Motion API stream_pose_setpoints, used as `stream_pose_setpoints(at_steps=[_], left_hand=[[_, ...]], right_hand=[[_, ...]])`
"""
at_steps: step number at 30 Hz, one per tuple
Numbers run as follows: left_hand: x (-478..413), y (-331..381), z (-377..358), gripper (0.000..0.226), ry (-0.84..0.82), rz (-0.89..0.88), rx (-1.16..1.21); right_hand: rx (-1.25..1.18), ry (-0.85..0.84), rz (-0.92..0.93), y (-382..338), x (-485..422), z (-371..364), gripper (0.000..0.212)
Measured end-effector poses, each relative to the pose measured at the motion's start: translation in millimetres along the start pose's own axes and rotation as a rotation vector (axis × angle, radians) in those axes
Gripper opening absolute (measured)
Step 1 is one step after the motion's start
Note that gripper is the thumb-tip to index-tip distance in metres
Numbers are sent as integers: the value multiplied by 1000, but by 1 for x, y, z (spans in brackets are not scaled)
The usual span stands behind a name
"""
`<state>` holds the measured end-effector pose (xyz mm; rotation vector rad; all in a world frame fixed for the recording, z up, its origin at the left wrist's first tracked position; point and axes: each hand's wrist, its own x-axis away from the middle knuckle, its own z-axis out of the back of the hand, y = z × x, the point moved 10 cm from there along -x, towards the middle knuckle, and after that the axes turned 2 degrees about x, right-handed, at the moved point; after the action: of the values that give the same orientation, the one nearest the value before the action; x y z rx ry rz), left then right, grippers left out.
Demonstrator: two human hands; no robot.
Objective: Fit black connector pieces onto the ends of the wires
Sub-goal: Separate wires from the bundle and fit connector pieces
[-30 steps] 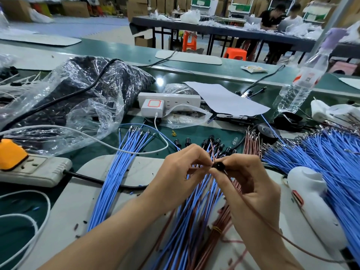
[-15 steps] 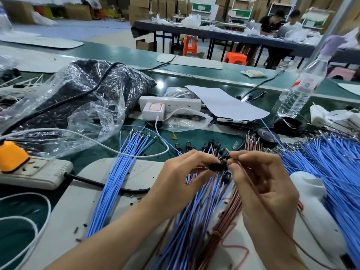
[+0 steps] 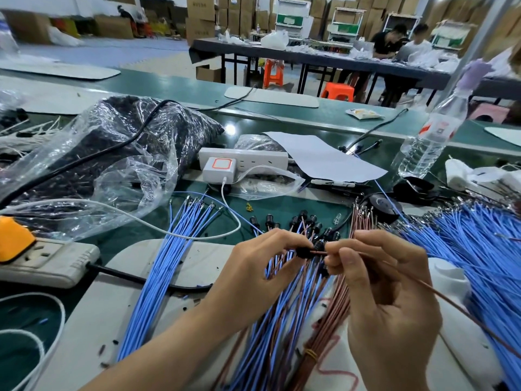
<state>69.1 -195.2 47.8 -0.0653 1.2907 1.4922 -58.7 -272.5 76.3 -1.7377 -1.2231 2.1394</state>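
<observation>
The fingers (image 3: 284, 240) of the left hand (image 3: 262, 266) pinch a black connector piece (image 3: 303, 252). The right hand (image 3: 389, 292) pinches a brown wire (image 3: 320, 252) whose tip meets the connector. Both are held above the mixed blue and brown wires (image 3: 282, 320) on the tabletop (image 3: 318, 207), with loose black connectors (image 3: 294, 221) just beyond and a large blue bundle (image 3: 479, 249) to the right.

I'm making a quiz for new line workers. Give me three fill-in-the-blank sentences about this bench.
1. The left hand pinches a ____ connector.
2. The wire pinched in the right hand is ____, not blue.
3. The water bottle stands to the ____ of the paper sheet.
Missing words: black; brown; right.
</observation>
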Motion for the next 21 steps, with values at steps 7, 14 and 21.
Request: stream_pose_setpoints(at_steps=[7, 14, 21], left_hand=[[0, 9, 1, 18, 4, -77, -172], [0, 15, 2, 23, 10, -69, -150], [1, 13, -1, 23, -33, -40, -119]], right_hand=[[194, -91, 35, 3, -2, -7, 13], [138, -24, -157, 24, -2, 2, 7], [156, -61, -258, 33, 0, 0, 11]])
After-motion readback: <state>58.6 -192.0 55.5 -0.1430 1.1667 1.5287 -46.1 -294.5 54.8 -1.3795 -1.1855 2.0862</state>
